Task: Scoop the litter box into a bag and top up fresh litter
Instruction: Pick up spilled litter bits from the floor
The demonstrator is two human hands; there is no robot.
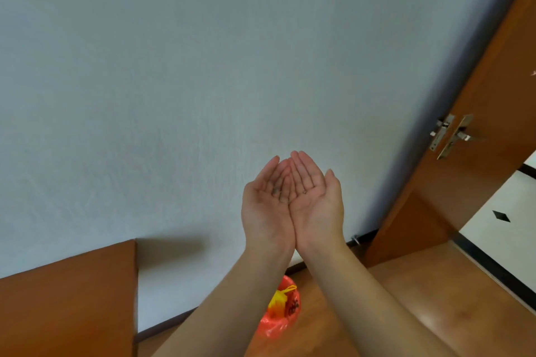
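Note:
My left hand (268,203) and my right hand (314,200) are raised side by side in front of the wall, palms up, their inner edges touching. The fingers are straight and hold nothing. A few dark specks show on the fingers. Below my forearms, an orange-red plastic bag (280,316) with a yellow part at its top lies on the wooden floor near the wall. No litter box and no scoop are in view.
A pale wall (203,81) fills most of the view. A brown wooden door (475,182) with a metal handle (455,136) stands open at right, with white tiled floor beyond. A brown wooden furniture panel (66,307) stands at the lower left.

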